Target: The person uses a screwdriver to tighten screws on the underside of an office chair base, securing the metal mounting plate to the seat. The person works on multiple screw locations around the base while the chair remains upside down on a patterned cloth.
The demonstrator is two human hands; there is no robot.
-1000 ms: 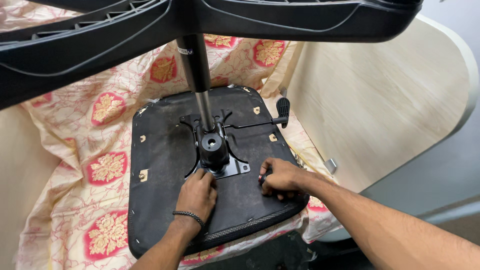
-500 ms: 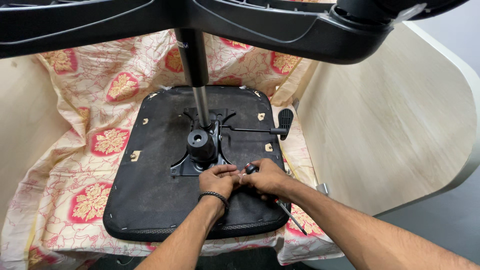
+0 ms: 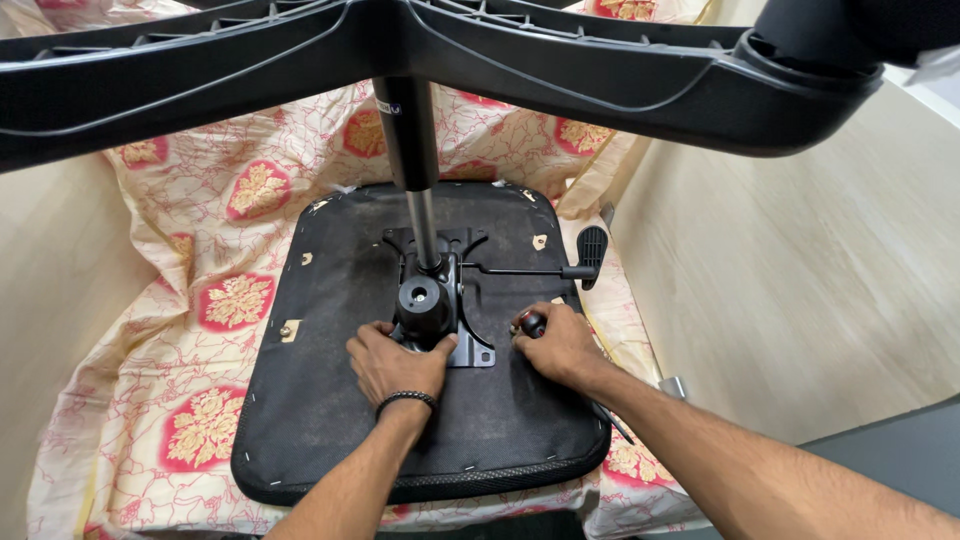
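An office chair lies upside down, the black underside of its seat (image 3: 330, 400) facing up on a floral cloth (image 3: 200, 300). My left hand (image 3: 392, 365), a black bracelet at its wrist, rests on the seat with its thumb against the black mechanism plate (image 3: 440, 300) at the foot of the gas column (image 3: 410, 150). My right hand (image 3: 562, 345) lies to the right of the plate, closed on a tool with a red and black handle (image 3: 530, 323). A thin dark shaft (image 3: 612, 422) shows beside my forearm.
The chair's black star base (image 3: 560, 70) spans the top of the view, close to the camera. A black adjustment lever (image 3: 590, 252) sticks out right of the mechanism. Pale wooden panels (image 3: 800, 280) stand at both sides of the cloth.
Half a second ago both hands met in front of the mechanism. Now they are apart: the left at the plate, the right with the tool to its right. The view has shifted closer.
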